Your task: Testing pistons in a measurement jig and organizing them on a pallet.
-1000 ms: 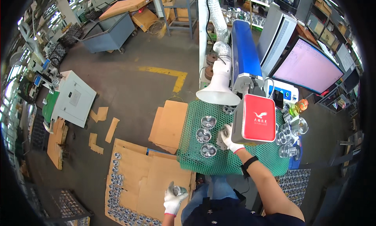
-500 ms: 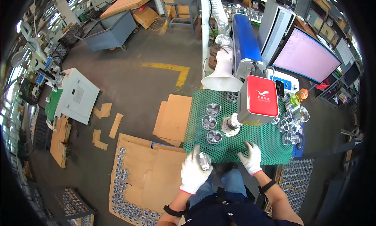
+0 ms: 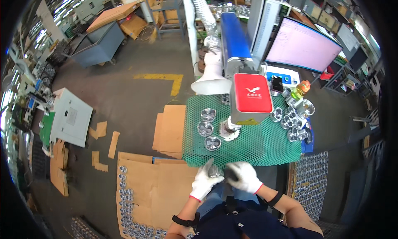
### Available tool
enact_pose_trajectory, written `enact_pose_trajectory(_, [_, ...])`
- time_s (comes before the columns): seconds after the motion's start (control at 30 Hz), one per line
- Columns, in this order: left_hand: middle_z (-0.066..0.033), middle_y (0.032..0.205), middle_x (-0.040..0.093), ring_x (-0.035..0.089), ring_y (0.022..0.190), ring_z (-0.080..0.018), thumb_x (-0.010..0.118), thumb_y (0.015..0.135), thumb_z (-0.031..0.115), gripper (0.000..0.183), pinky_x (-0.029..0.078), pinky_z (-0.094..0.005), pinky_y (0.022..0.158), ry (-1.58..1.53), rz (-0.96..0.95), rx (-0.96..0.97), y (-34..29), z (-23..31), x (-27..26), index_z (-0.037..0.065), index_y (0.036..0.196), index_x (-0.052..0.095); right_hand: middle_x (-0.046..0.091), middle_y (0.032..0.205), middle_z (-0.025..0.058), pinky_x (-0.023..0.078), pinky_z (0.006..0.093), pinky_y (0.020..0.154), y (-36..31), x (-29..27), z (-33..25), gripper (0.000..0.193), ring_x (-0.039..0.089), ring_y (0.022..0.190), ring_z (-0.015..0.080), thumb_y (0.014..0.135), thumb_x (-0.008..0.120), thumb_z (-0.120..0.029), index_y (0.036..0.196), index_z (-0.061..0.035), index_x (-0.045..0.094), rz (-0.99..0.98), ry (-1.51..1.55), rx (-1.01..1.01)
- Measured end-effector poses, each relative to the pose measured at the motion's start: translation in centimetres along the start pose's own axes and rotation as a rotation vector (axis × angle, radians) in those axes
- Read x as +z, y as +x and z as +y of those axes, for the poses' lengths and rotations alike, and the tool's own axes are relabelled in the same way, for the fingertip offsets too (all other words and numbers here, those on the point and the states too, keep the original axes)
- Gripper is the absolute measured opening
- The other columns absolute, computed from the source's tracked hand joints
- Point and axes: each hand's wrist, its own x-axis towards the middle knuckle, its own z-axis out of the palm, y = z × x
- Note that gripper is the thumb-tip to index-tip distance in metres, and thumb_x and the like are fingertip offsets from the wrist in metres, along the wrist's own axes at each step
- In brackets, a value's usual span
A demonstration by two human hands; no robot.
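Observation:
In my left hand, closed and gloved in white, is a silver metal piston, just off the mat's near edge. My right hand, also gloved, has its fingertips by the piston's right side. A dark grey patch shows at those fingers, blurred by motion; whether it is a held thing or the glove I cannot make out. Beyond my hands, three pistons stand in a column on the green mesh mat. Right of them a round metal fixture sits partly under a red-topped machine head.
More pistons crowd the mat's right side, near a bottle and a phone. A white extraction hood hangs at the back. Cardboard with rows of pistons lies at lower left; a full rack stands lower right.
My right hand has moved left from above the mat's front edge to beside the piston in my left hand. The whole view has shifted, with the bench now further left.

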Motion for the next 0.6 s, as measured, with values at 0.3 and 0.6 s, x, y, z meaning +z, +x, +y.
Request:
enact_pose_trajectory(0.3, [-0.0235,0.121,0.065,0.065,0.082,-0.0319,0.045,0.1,0.054,0.062,0.053,-0.0402,0.068,-1.122,-0.444,-0.767,1.8,-4.3,3.5,0.005,0.137,0.049,0.072,0.094,0.0168,0.055,0.0426,0.08,0.4,4.0,5.5,0.037,0.069,0.089,0.0348,0.087,0.059,-0.019,0.122,-0.0105,0.065,0.074,0.173,0.398])
enact_pose_trajectory(0.6, [-0.0204,0.124,0.064,0.064,0.097,-0.0272,0.063,0.096,0.035,0.059,0.058,-0.0396,0.072,-0.813,-0.126,-0.681,2.1,-6.0,3.0,0.001,0.141,0.047,0.07,0.114,0.0205,0.05,0.0356,0.094,5.7,3.0,12.4,0.052,0.067,0.11,0.0316,0.09,0.066,-0.045,0.125,-0.0067,0.066,0.016,0.397,0.751])
